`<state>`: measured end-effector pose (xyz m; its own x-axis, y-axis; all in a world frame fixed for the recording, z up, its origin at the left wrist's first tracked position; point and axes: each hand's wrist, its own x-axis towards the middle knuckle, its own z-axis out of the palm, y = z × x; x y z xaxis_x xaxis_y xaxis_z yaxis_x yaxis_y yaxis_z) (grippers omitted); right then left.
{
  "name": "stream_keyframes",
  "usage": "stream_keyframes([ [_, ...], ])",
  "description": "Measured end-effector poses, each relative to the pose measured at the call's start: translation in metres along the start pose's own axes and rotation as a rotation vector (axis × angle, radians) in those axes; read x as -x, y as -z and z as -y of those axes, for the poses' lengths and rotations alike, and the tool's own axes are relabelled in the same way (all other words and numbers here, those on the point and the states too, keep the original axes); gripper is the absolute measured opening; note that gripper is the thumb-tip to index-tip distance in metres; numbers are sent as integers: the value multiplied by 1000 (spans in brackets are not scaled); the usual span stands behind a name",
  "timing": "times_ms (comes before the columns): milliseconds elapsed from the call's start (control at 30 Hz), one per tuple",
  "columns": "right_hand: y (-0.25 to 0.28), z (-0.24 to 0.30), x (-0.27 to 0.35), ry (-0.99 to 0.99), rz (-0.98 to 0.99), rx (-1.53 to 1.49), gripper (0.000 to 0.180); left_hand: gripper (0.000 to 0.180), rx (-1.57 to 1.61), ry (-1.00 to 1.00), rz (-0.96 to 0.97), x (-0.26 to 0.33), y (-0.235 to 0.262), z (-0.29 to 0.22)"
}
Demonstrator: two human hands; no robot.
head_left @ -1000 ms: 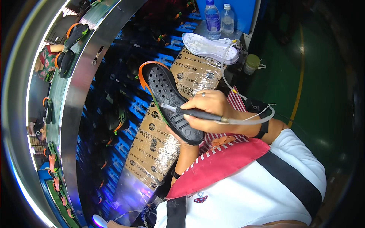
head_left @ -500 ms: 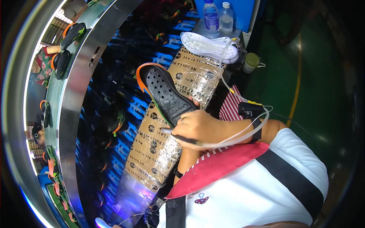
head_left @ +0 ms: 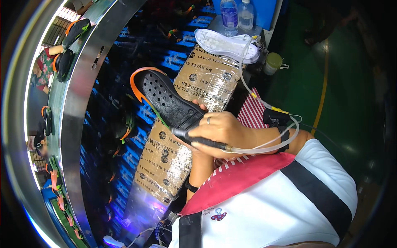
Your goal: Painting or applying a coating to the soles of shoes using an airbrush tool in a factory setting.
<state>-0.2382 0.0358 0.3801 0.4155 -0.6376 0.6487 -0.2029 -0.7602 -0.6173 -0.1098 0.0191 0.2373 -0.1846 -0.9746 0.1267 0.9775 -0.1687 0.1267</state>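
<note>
A black shoe piece [head_left: 165, 97] with round holes and an orange and green edge is tilted over the cardboard-covered bench. My left hand [head_left: 200, 104] holds it near the heel from below; some fingers curl over the far side and the rest of the hand is hidden. My right hand [head_left: 225, 128], with a ring on one finger, is closed around a black pen-like tool [head_left: 209, 141] that trails a clear tube [head_left: 269, 147]. The front of the tool lies at the near edge of the heel; whether it touches cannot be made out.
Wrapped cardboard [head_left: 161, 159] covers the bench. Beyond the shoe piece lie white soles [head_left: 227, 47], two bottles [head_left: 229, 16] and a lidded cup [head_left: 273, 63]. At left a conveyor [head_left: 62, 103] carries several shoes. A striped cushion [head_left: 250, 173] sits against my body.
The shoe piece has shifted left and tipped further that way. My right hand has turned, so more of the black tool shows along the heel edge.
</note>
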Motion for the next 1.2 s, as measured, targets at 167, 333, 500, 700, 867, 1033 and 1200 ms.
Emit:
stream_keyframes([
  [167,0,5,8,76,222,-5,21,82,-1,2,45,2,-6,-6],
  [333,10,1,7,-18,79,-366,21,82,79,-19,93,5,-15,-12],
  [500,7,1,22,-46,119,-220,23,62,-46,-6,90,11,-27,-14],
  [700,14,8,18,-280,367,-613,24,64,23,-47,-46,15,-38,-28],
  [867,8,4,28,-136,180,-373,24,71,-61,-21,111,6,-36,-38],
  [1033,17,10,27,-185,353,-578,28,93,56,-41,206,9,-63,-31],
  [1200,10,4,30,-55,265,-309,25,103,-101,-5,201,12,-45,-47],
])
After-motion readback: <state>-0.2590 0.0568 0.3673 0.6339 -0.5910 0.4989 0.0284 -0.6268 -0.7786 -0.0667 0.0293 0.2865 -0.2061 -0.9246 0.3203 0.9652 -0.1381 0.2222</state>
